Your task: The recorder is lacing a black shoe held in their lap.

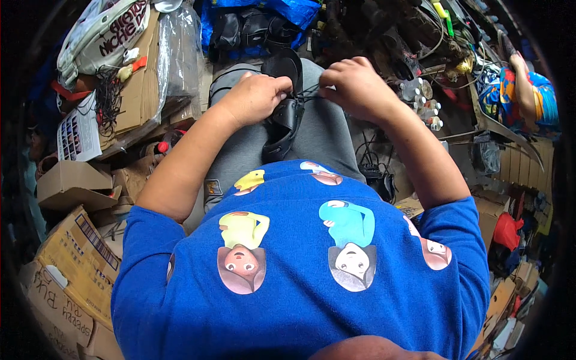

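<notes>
Across my lap, on grey trousers, lies a black shoe (290, 117) that looks like a sandal, with one end toward my belly and the other pointing away. My left hand (255, 98) is closed at its left side, the fingertips gripping it near the middle. To the right, my right hand (358, 87) holds its fingers bent together in a pinch. Thin black cord (309, 92) runs from the shoe toward those fingertips. Exactly how the cord sits in my right fingers is hidden.
Beyond my knees is a blue bag (294, 13) with black shoes (255, 33). Cardboard sheets (137, 90) and boxes (72, 186) crowd the left. Several small bottles (427, 108) stand at the right, near another person's arm (525, 90).
</notes>
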The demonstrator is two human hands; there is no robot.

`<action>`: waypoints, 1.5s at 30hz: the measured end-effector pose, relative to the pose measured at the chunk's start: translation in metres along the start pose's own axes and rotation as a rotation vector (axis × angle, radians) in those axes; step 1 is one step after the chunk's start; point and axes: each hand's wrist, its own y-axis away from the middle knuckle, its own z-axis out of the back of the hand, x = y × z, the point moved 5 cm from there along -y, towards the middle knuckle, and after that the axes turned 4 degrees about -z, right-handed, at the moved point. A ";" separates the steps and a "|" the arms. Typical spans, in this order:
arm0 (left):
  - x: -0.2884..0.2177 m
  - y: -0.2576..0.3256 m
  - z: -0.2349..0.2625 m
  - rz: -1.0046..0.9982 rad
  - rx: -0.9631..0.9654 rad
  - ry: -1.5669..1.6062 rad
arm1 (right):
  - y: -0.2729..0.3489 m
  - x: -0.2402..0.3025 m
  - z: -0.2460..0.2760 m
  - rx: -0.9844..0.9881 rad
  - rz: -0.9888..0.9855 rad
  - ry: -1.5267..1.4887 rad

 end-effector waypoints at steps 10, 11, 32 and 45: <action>0.001 0.033 0.022 -0.091 0.013 -0.394 | 0.000 -0.008 -0.021 0.057 0.140 0.027; 0.012 0.048 0.028 -0.058 0.009 -0.455 | 0.011 -0.027 -0.022 0.081 0.040 0.056; 0.055 0.171 0.204 0.351 -0.298 -0.560 | 0.162 -0.145 -0.021 0.108 -0.689 -0.479; 0.013 0.085 0.078 0.180 -0.354 -0.019 | 0.123 -0.086 -0.039 0.050 -0.666 -0.444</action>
